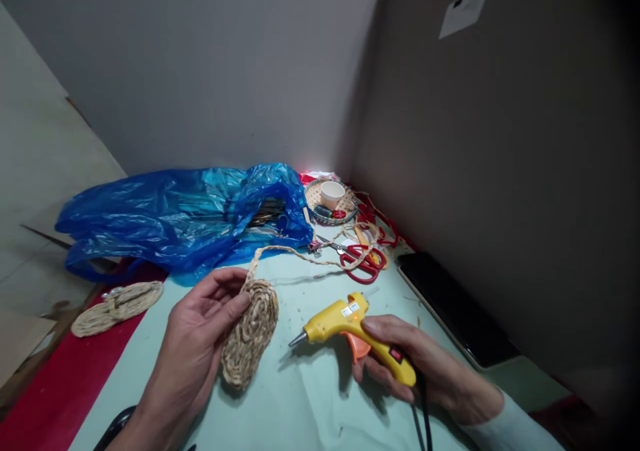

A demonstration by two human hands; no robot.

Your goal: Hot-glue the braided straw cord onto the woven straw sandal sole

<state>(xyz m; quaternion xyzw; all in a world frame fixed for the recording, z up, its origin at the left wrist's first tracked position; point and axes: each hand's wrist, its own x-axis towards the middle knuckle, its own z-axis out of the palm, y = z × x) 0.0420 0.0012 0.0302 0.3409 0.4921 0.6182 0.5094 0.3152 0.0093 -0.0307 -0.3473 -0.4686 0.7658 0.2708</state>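
Note:
My left hand (197, 334) grips a small oval mat of braided straw (250, 334), held on edge just above the pale green table cover (310, 397). A loose braided cord (300, 254) runs from the mat's top toward the back of the table. My right hand (415, 364) is wrapped round the handle of a yellow glue gun (350, 327) with an orange trigger. The gun's metal nozzle points left at the mat, a short gap away. Its black cable (420, 417) trails off the near edge.
A second woven oval piece (117, 307) lies at the left on a red strip. A blue plastic bag (185, 214) fills the back left. Red-handled scissors (363, 261), a round basket (327, 204) with a white cup, and a dark flat device (455, 307) lie along the right wall.

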